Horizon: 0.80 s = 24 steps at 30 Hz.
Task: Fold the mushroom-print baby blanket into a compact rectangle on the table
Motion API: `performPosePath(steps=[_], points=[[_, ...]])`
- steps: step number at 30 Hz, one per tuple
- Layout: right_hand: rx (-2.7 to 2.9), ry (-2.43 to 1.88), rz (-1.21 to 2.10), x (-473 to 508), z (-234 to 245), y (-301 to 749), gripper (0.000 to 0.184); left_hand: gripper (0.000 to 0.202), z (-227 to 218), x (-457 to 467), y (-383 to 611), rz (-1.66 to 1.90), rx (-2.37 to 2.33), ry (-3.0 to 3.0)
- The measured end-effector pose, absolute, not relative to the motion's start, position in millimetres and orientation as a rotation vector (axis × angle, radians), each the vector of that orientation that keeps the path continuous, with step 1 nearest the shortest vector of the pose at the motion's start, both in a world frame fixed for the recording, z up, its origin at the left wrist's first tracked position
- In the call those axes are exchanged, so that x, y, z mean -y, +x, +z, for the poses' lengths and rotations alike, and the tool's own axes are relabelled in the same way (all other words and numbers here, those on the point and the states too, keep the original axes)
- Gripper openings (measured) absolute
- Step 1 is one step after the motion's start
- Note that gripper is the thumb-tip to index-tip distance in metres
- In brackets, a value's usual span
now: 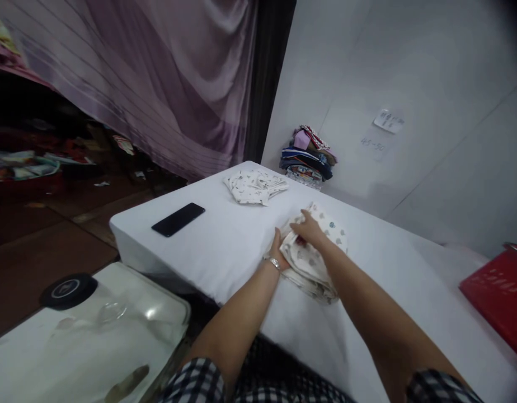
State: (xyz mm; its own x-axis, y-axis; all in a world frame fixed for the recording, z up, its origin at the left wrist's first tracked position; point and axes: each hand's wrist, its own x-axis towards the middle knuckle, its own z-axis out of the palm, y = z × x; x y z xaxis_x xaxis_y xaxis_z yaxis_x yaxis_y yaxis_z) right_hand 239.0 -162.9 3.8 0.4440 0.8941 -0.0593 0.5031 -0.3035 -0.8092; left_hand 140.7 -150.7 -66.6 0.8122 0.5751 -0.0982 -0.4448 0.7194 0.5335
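Observation:
A small white printed garment (315,263) lies bunched on the white table (225,246) in front of me. My left hand (280,250), with a bracelet at the wrist, grips the garment's left edge, fingers curled into the cloth. My right hand (308,228) rests on top of the garment, fingers pressed together on the fabric. A second white printed garment (255,186) lies folded farther back on the table, out of reach of both hands.
A black phone (178,219) lies at the table's left. A stack of folded coloured clothes (308,157) sits against the white wall. A red box (499,291) is at the right edge. A clear lidded container (99,330) stands at lower left.

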Motion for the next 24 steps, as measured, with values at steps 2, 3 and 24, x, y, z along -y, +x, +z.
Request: performPosePath(steps=[2,3,24], points=[[1.232,-1.979,0.555,152,-24,230,0.068,0.088,-72,150,136,0.585,-0.269,0.484],[1.246,-1.980,0.518,149,-34,228,0.064,0.088,-73,150,135,0.591,-0.272,0.476],[1.504,-1.787,-0.399,368,-57,198,0.067,0.030,-6,145,156,0.550,-0.285,0.271]])
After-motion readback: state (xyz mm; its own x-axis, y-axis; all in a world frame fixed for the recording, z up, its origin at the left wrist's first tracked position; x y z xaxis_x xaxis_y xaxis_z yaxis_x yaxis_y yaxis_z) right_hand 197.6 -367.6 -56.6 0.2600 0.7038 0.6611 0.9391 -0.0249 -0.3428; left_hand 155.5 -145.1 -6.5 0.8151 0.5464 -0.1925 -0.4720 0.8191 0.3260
